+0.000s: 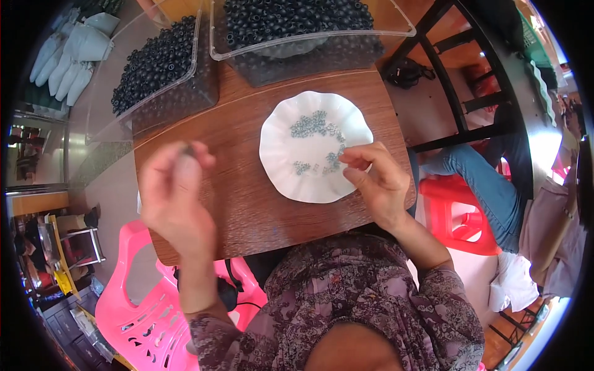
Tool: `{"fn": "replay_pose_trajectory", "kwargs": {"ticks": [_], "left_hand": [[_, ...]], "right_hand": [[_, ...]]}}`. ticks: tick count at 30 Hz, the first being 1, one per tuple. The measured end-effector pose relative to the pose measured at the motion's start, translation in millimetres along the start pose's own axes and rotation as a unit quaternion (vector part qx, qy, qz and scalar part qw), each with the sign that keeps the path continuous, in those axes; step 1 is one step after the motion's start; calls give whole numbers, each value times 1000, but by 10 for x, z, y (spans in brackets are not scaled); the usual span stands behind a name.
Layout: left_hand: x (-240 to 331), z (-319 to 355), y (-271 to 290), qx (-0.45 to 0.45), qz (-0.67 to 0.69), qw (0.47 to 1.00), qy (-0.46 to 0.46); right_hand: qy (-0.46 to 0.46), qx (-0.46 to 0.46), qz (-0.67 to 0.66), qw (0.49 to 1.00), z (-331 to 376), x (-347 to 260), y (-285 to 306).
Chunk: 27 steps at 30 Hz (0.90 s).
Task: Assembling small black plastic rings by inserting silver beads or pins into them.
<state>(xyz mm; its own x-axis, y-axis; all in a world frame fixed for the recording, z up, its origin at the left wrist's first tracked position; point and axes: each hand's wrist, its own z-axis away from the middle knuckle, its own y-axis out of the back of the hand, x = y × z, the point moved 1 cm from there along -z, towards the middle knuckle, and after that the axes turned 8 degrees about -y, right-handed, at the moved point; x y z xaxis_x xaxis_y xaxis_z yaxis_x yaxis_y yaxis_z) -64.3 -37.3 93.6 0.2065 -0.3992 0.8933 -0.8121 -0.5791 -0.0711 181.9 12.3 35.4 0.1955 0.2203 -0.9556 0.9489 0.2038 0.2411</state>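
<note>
A white plate [278, 142] with a scalloped rim stands on the brown wooden table. Small clear, grey-green bits [311, 125] lie on it in loose clusters. Over the plate's right side is my right hand [380, 179], thumb and forefinger brought close together; anything between them is too small to make out. My left hand [179, 191] is raised above the table's left side, somewhat blurred. Its thumb and fingers pinch a small dark piece [188, 150], which resembles the black pieces in the bins.
Two clear plastic bins at the table's far side hold black pieces with holes: a left heap [158, 65] and a right heap [297, 21]. A pink chair [136, 290] stands at left. To the right are a red stool [439, 207] and another person's jeans-clad leg [489, 185].
</note>
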Motion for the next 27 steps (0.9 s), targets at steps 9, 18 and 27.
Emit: {"fn": "replay_pose_trajectory", "kwargs": {"ticks": [9,18,27], "left_hand": [[-625,-1799,776,1,-319,937,-140],[-390,-1288,235,-50,-431,859,-271],[-183,-1204,-548,-197,-334,848,-361]], "right_hand": [[127,-73,201,969,-274,50,-142],[216,-124,370,895,-358,255,-317],[203,-165,324,909,-369,183,-263]]}}
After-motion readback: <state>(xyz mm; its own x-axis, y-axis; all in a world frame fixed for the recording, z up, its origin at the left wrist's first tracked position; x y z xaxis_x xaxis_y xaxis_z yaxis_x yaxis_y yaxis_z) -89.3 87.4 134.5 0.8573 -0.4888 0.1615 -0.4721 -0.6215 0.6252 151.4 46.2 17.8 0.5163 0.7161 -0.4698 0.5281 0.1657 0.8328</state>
